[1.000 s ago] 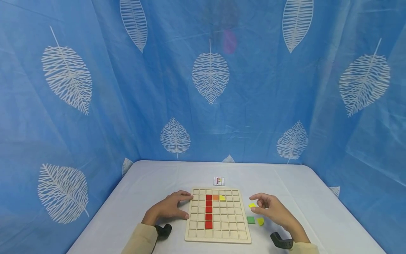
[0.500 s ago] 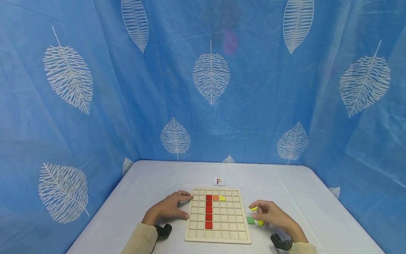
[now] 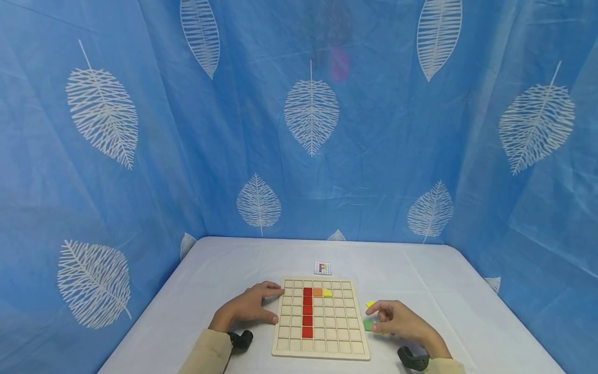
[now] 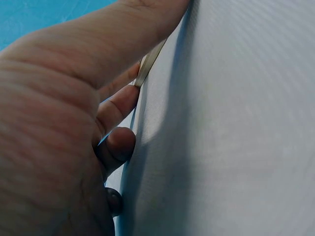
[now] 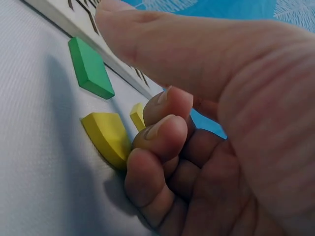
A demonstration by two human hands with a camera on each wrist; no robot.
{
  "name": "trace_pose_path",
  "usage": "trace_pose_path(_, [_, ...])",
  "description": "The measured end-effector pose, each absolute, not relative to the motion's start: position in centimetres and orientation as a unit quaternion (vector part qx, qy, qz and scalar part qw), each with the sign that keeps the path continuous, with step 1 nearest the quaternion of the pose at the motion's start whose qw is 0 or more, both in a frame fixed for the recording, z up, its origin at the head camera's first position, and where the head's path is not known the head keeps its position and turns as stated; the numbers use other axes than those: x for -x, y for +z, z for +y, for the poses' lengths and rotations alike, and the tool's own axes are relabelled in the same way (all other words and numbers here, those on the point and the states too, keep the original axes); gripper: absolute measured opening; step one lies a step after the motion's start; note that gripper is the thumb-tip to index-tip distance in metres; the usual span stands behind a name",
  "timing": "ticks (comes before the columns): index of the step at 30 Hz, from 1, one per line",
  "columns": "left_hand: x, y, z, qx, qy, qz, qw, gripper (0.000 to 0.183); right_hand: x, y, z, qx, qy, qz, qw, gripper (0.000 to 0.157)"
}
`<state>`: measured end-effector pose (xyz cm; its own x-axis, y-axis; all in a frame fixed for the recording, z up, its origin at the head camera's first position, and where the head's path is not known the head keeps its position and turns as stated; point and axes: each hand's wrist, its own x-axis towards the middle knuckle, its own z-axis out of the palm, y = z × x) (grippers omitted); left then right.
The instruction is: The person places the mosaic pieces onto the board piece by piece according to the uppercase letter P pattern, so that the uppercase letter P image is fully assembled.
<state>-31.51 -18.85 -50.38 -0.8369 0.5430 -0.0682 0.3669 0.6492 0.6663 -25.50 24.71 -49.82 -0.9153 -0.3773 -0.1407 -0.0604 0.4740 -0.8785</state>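
My left hand (image 3: 252,303) rests against the left edge of the wooden grid board (image 3: 321,350), its fingertips and thumb touching the rim. Over the loose tiles to the right of the board is my right hand (image 3: 402,318), thumb and index finger spread, the other fingers bent, nothing between them. Beneath its thumb lies a green square tile (image 5: 91,69), partly covered in the head view. A yellow tile with a rounded side (image 5: 106,137) sits close to the bent fingers. Another yellow tile (image 3: 370,304) lies just beyond the index finger.
In the board's cells sit a column of red tiles (image 3: 307,309), an orange tile (image 3: 317,292) and a yellow tile (image 3: 327,292). A small printed grid card (image 3: 323,268) lies behind the board. Blue leaf-print curtain (image 3: 369,156) surrounds the white table (image 3: 261,257).
My right hand has moved down toward the front, from beside the far yellow tile to over the green and rounded yellow tiles. My left hand has stayed at the board's edge.
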Motion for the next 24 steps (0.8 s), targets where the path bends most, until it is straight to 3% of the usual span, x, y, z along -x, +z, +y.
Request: trace_pose_path(24, [31.28, -50.21, -18.82, -0.246, 0.335, 0.900, 0.134, 0.081, 25.39, -49.90, 23.91, 0.165, -0.415, 0.887, 0.115, 0.038])
